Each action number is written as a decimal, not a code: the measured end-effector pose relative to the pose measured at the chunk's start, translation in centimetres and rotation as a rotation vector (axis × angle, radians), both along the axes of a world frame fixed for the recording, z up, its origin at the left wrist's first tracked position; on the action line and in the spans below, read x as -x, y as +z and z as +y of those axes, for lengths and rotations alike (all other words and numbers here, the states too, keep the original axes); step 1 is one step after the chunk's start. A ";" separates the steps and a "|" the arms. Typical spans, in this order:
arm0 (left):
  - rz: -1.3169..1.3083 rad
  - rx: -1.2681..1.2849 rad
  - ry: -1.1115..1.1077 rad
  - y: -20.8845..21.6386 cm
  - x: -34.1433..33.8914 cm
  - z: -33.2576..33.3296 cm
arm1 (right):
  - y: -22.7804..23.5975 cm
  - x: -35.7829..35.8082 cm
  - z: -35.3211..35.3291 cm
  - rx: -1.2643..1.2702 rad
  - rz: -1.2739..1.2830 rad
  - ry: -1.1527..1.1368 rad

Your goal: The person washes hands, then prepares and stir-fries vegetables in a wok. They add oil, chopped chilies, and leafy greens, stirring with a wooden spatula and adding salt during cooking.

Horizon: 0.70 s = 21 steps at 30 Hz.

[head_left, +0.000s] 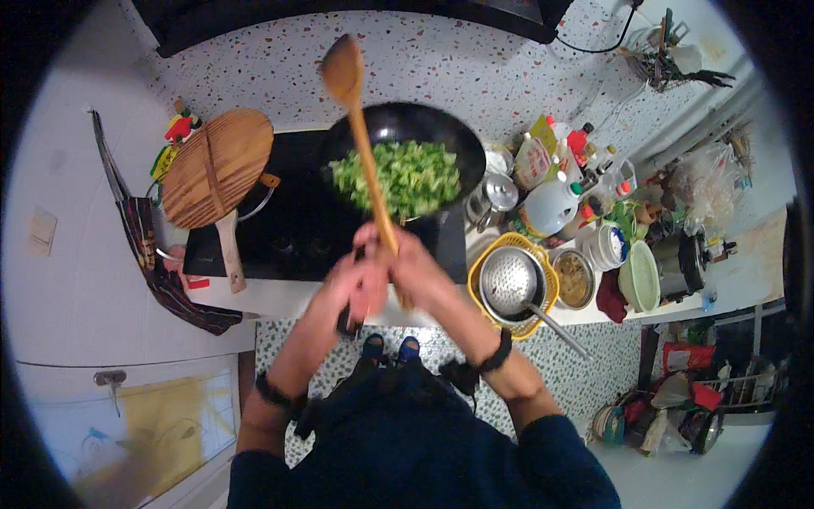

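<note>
My right hand [415,267] is closed round the handle of a long wooden spoon [369,165], its bowl raised past the wok's far rim. The spoon's shaft crosses in front of a black wok [462,140] on the cooktop. Chopped green vegetables [407,174] are heaped in the wok. Close beside the right hand, my left hand [360,284] is wrapped round a dark handle that shows above and below the fingers and appears to be the wok's. Both hands are slightly blurred, and the wok's near edge is partly hidden.
A round wooden lid [225,161] leans at the cooktop's [297,204] left. On the right, a yellow basket [476,288] holds a perforated metal ladle [509,280]. Beyond are a metal bowl of food [574,278], several bottles [551,204] and a green colander [640,276].
</note>
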State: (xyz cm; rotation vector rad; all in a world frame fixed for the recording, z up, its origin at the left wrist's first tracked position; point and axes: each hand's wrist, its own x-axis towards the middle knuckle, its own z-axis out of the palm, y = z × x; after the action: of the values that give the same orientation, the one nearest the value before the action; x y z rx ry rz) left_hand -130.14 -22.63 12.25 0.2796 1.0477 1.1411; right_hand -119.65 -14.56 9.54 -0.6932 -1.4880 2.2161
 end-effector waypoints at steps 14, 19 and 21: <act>-0.157 -0.021 -0.015 -4.6 -1.6 -4.6 | -4.5 -1.8 -3.9 -0.031 0.051 -0.017; 0.109 -0.010 0.101 -1.6 -1.8 -3.0 | 0.3 -0.6 -3.4 -0.134 -0.041 -0.031; -0.199 -0.227 -0.079 -1.2 -0.5 -0.6 | 2.0 0.0 -1.8 -0.052 0.117 -0.116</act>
State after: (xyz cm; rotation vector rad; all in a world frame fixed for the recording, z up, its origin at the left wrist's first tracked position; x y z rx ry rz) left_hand -129.64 -23.22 11.09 0.3753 0.7266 1.1917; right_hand -119.62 -16.31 11.59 -0.6071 -1.4059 2.0866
